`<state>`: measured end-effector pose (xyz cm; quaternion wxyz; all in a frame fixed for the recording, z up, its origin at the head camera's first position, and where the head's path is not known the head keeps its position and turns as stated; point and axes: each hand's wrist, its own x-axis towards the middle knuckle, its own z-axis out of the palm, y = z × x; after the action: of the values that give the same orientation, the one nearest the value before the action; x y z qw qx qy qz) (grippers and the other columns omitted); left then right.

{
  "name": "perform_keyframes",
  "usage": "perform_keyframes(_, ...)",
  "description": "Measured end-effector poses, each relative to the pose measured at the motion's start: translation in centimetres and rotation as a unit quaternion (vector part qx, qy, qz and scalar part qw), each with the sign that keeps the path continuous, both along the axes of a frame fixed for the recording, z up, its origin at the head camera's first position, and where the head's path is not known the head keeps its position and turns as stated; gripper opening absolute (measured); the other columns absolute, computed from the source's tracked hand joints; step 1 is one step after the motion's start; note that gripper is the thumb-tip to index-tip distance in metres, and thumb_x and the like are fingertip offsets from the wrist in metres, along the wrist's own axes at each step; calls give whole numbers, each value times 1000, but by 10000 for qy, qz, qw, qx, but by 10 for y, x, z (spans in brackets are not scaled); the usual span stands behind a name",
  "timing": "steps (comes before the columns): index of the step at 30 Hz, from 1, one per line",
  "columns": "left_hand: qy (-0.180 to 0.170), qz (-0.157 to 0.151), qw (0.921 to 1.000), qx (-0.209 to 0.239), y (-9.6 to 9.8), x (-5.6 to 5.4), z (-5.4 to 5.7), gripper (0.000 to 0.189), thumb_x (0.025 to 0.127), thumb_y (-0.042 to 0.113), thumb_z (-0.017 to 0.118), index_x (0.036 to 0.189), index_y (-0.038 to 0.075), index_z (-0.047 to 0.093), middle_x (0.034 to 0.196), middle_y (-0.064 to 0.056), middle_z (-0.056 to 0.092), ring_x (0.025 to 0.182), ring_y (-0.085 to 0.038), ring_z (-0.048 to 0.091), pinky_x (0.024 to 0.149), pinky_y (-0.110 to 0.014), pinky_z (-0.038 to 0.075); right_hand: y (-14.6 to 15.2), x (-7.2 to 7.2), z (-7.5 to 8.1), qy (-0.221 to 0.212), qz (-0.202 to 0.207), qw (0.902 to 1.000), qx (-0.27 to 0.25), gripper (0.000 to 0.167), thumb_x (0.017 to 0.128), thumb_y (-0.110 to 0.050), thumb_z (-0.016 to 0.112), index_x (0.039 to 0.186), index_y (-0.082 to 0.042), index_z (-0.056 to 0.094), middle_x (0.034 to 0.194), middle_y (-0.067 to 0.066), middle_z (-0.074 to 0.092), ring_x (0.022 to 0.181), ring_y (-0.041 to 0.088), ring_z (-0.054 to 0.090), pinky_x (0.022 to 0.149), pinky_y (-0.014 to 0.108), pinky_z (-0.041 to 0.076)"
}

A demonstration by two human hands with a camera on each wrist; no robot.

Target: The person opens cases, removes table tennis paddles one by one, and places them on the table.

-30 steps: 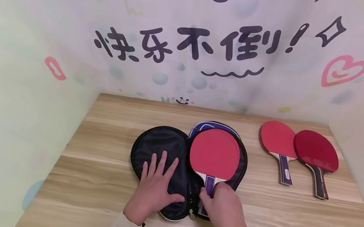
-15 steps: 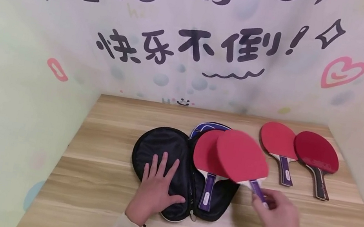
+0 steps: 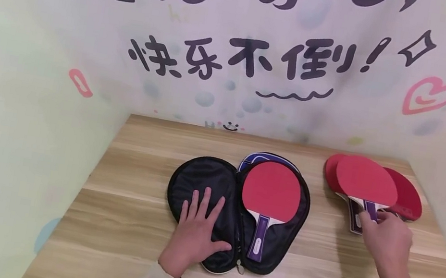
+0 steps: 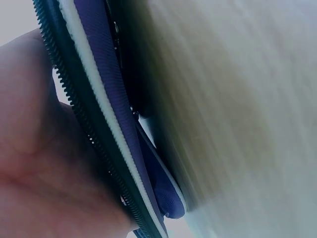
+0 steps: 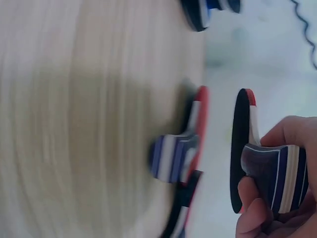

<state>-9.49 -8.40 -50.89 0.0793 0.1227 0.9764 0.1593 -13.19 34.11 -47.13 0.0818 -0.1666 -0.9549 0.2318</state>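
My left hand (image 3: 196, 237) rests, fingers spread, on the black flap of an unzipped table tennis bat case (image 3: 200, 174). Its zipped edge (image 4: 99, 124) runs beside the palm in the left wrist view. Inside the case's other half lies a red bat (image 3: 271, 190) with a purple handle. At the right, my right hand (image 3: 390, 245) grips another red bat by its handle (image 5: 277, 173). This held bat (image 3: 367, 181) is above a similar bat (image 3: 332, 171), with a gap between them in the right wrist view. A darker red bat (image 3: 408, 197) lies beside, its handle hidden by the hand.
A blue-and-white edged item (image 3: 244, 163) lies under the case's far end. Patterned cloth walls (image 3: 228, 106) enclose the wooden table (image 3: 134, 173) at the back and both sides.
My right hand has lifted the top bat off the one in the case and carried it right, over the bats on the table. My left hand has stayed on the flap.
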Motion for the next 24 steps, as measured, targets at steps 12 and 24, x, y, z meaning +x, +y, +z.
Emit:
perform_keyframes(12,98,12,9999,-65,2,1,-2,108,81,73,68,165,28,18,174,-13,0,159,-47,2,125,-68,13,-1,-12,-35,332,73,9991,234,34,96,-23,56,90,10,62,87,31,59,81,46,56,62,54,41)
perform_keyframes(24,93,44,9998,-149,3,2,1,109,80,72,70,165,27,19,174,-13,1,159,-47,3,125,-67,14,-8,-3,-31,-51,92,9994,340,44,95,-23,56,110,18,51,103,39,51,91,54,47,75,60,39)
